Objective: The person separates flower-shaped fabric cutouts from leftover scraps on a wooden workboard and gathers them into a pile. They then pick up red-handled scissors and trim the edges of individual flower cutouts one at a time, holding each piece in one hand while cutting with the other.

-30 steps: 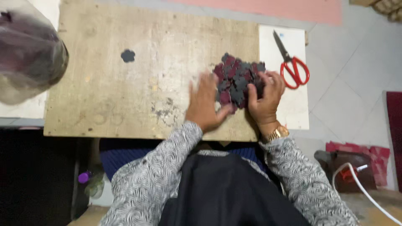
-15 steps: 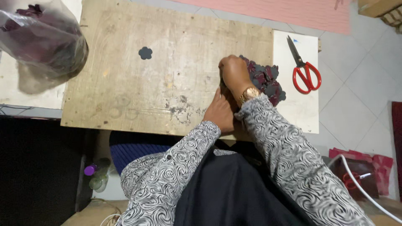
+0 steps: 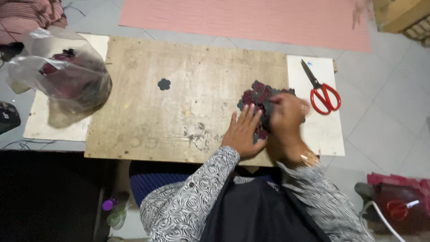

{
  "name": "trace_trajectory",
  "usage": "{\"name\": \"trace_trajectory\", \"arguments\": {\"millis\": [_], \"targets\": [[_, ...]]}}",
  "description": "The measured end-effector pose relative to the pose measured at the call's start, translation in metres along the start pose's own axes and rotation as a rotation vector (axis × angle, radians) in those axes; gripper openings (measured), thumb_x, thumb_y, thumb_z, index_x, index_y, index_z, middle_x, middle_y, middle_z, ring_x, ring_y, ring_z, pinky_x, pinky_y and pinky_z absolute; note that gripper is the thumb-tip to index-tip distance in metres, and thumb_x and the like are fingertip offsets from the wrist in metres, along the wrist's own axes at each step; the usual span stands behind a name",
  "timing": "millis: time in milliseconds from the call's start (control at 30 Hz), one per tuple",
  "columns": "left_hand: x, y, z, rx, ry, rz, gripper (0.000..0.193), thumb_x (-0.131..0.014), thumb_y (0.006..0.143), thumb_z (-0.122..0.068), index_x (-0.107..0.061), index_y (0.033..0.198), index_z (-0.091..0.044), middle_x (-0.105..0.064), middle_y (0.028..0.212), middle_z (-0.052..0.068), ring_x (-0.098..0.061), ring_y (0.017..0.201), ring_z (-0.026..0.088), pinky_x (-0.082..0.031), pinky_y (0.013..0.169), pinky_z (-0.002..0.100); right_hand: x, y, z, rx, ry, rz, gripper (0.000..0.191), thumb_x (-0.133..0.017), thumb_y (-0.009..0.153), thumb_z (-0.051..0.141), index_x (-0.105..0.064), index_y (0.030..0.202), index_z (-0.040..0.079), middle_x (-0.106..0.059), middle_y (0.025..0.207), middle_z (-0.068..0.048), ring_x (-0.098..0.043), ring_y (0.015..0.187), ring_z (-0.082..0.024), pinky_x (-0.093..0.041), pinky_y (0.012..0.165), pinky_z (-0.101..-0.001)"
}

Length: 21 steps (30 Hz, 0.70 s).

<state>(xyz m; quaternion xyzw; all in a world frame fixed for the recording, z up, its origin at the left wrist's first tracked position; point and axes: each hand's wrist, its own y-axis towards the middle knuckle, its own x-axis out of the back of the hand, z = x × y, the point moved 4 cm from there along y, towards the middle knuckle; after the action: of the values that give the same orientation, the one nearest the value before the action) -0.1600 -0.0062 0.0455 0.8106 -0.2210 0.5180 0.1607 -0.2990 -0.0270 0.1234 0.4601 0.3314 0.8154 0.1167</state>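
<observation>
On worn plywood, left hand lies flat, right hand covers flower-shaped cutouts, fingers' grip unclear.

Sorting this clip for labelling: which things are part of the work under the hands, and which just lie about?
In hand: pile of dark flower-shaped cutouts, left hand, right hand, wooden board.
Lying about: red scissors, single cutout, plastic bag, pink mat.

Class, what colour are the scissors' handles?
Red; the scissors show best in the head view, beside the right hand.
</observation>
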Motion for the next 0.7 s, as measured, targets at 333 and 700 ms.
{"name": "trace_trajectory", "arguments": {"millis": [333, 700], "targets": [[0.01, 0.005, -0.016, 0.113, -0.075, -0.146, 0.104, -0.06, 0.087, -0.069, -0.015, 0.162, -0.012, -0.006, 0.168, 0.022, -0.004, 0.156, 0.038, -0.003, 0.122, 0.061, 0.193, -0.15, -0.13, -0.487, -0.603, 0.412, 0.011, -0.072, 0.083, 0.007, -0.076, 0.093, 0.01, -0.072, 0.1, -0.014, -0.067, 0.101, -0.036, -0.049, 0.093, -0.0508], [-0.007, 0.025, -0.026, 0.159, -0.069, -0.311, 0.095, -0.065, 0.092, -0.056, -0.023, 0.16, -0.004, -0.013, 0.168, 0.024, -0.012, 0.157, 0.038, -0.004, 0.124, 0.062, 0.059, -0.007, -0.148, -0.278, -0.55, 0.103, 0.048, -0.076, 0.087, 0.026, -0.061, 0.13, 0.008, -0.05, 0.14, -0.027, -0.04, 0.13, -0.049, -0.024, 0.106, -0.0687]]}}
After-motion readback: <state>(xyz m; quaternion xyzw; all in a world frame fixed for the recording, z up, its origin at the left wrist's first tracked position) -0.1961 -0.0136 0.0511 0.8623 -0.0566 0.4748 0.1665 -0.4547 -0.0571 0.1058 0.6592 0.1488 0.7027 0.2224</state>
